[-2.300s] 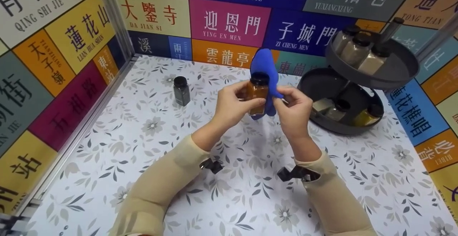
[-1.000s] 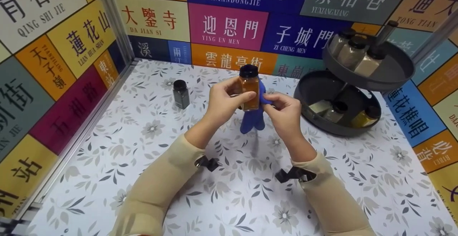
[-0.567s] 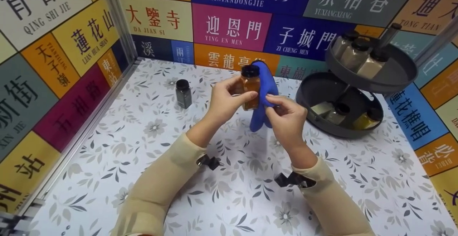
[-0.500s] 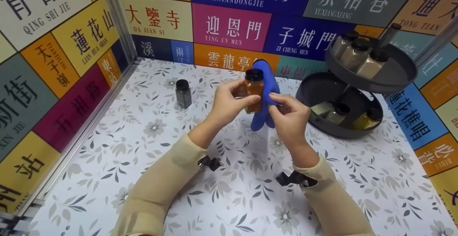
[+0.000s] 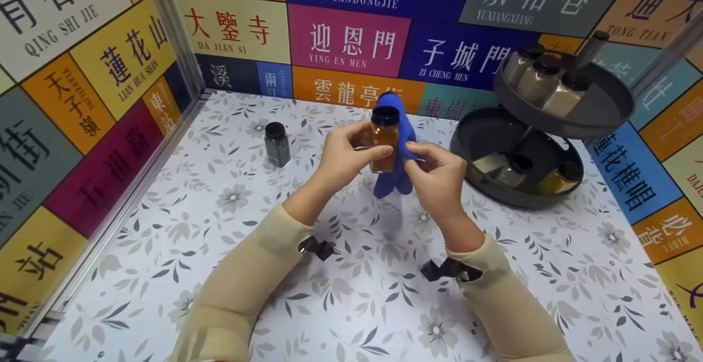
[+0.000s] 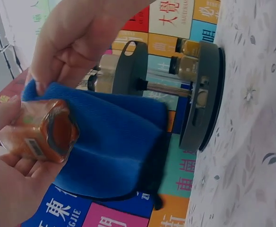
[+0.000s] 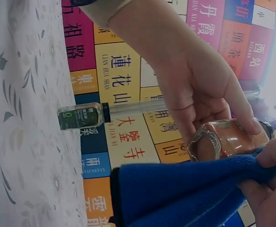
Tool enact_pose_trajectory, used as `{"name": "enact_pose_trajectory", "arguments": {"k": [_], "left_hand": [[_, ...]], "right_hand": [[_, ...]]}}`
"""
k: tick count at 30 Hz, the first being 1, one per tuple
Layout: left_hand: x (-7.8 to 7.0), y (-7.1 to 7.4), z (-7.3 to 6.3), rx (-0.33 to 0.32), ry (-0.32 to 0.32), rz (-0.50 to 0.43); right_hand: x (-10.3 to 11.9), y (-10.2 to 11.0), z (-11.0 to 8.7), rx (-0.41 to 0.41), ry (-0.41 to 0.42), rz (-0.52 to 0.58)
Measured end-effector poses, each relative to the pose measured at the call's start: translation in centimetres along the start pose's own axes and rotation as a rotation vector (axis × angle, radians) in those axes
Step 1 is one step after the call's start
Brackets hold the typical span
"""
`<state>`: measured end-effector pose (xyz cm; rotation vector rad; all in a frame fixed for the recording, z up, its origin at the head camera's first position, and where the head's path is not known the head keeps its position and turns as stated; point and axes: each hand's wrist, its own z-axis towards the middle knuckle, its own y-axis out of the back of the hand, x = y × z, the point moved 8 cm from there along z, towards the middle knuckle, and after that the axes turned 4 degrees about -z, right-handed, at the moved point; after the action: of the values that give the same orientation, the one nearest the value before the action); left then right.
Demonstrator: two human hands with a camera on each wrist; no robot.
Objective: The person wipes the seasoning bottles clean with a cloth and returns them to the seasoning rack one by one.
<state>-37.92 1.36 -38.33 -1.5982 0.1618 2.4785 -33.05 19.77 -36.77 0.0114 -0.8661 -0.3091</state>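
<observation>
My left hand (image 5: 347, 153) grips a square glass spice jar (image 5: 384, 145) with orange-brown contents and a black lid, holding it upright above the table. In the left wrist view the jar's base and a small label on its side show. My right hand (image 5: 439, 178) pinches a blue cloth (image 5: 405, 131) between thumb and fingers, right beside the jar. The cloth hangs down behind the jar, which hides part of it in the head view. A second jar (image 5: 277, 145), dark with a black lid, stands on the table to the left; the right wrist view shows its green label (image 7: 79, 117).
A dark two-tier round rack (image 5: 516, 197) stands at the back right, with several jars on its upper tray (image 5: 609, 115) and lower tray. Sign-printed panels (image 5: 351, 38) close off the back and sides. Floral paper covers the table (image 5: 351, 307).
The jar and cloth have moved about a little against each other, and the cloth has swung beside and behind the jar. Both hands keep their holds. The dark jar has stayed put.
</observation>
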Motion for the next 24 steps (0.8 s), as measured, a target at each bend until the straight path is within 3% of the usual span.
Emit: {"name": "enact_pose_trajectory", "arguments": {"k": [6,13,18,24], "left_hand": [[-0.2,1.8,0.4,-0.091,0.01,-0.007],[0.8,2.7,1.3,-0.048,0.012,0.011],[4.4,3.5,2.1,-0.024,0.055,-0.001],[10.1,4.2,2.7,-0.038,0.205,0.052]], "right_hand": [[-1.4,-1.4,-0.5,0.078,-0.111,0.042],[-3.9,-1.8,-0.4,0.078,-0.257,0.115],[-5.5,-0.8,0.2,-0.019,-0.366,0.175],[-4.6,1.8,1.6,-0.16,-0.312,0.254]]}}
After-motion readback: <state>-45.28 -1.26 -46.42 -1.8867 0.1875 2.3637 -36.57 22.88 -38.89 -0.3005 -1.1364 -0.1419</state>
